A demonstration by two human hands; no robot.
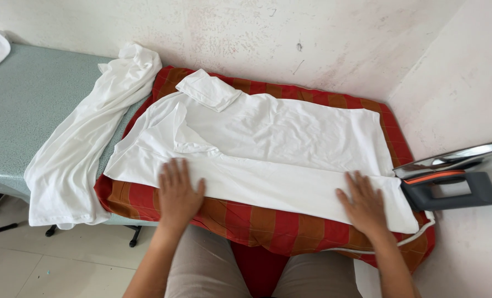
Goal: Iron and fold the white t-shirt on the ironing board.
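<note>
White shirt (268,149) lay folded flat on red striped cloth (257,223), left hand (178,193) open, palm pressed on its near edge, right hand (364,204) open, flat near hem, gripping nothing, iron (450,179) stood just beside, second white garment (86,143) draped on green table (30,94)

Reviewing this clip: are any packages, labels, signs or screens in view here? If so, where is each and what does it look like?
None are in view. Only a white shirt under both hands on a red and orange striped cloth, another white garment at the left, and an iron at the right.
</note>
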